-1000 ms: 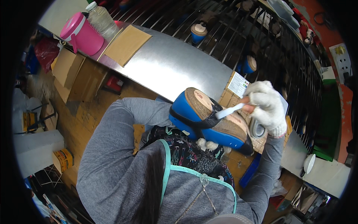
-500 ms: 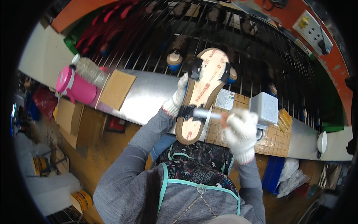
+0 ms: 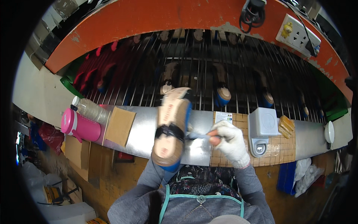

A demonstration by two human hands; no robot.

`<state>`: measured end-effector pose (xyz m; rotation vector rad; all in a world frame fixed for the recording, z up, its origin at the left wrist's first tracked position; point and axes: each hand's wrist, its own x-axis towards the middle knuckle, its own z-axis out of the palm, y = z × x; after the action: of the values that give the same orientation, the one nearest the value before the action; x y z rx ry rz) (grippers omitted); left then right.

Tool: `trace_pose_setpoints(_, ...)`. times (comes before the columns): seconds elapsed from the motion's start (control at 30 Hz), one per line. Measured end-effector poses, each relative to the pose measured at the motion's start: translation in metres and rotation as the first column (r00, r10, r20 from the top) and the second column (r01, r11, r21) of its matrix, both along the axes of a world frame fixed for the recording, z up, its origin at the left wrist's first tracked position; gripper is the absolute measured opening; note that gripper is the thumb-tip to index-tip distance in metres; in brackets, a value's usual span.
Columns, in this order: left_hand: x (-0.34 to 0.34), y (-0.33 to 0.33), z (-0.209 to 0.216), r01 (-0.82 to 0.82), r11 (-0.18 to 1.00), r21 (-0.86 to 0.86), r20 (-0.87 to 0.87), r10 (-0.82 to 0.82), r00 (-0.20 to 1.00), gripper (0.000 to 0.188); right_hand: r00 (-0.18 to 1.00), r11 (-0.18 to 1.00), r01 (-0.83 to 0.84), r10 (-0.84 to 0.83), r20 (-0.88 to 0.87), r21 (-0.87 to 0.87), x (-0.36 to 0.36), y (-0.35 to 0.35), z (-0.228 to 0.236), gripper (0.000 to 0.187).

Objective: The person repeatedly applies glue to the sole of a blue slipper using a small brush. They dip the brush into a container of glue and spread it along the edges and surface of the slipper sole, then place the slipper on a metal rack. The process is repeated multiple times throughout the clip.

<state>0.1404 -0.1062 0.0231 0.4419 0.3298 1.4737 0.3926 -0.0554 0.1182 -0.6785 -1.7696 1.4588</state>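
A shoe on a blue last (image 3: 169,130), its beige bottom turned up, is raised over the metal worktop's front edge. It has a brown rim, red printing and a black strap end across it. Behind it ends my left forearm (image 3: 151,173); the shoe hides my left hand, which holds it up. To its right my right hand (image 3: 230,143), in a white knit glove with bare fingertips, pinches a slim pale tool (image 3: 199,136). The tool's blurred, brush-like tip is by the shoe's right side, and I cannot tell whether they touch.
A white plastic dispenser (image 3: 263,125) stands on taped cardboard (image 3: 281,149), yellowish pieces (image 3: 286,125) beside it. Leftward are a pink jug (image 3: 84,125), a clear bottle (image 3: 91,110) and a cardboard sheet (image 3: 120,127). Beyond, several shoes (image 3: 223,93) lie on a rod rack under an orange frame (image 3: 156,18).
The shoe has moved left and turned, showing more of its blue last. My left hand has gone out of sight behind it. My right hand has shifted slightly, and the view has tilted up.
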Motion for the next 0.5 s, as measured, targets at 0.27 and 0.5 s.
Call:
trace_pose_setpoints(0.27,-0.082,-0.004,-0.021,-0.253,0.950,0.184,0.396,0.163,0.903,0.061,0.944,0.863,0.172,-0.282,-0.170,-0.475,-0.015,0.017,-0.067,0.024)
trace_pose_setpoints(0.5,-0.224,0.073,-0.026,-0.397,0.817,-0.418,0.315,0.540,0.781,0.052,0.920,0.814,0.178,-0.336,-0.199,-0.552,-0.019,0.019,-0.079,0.021)
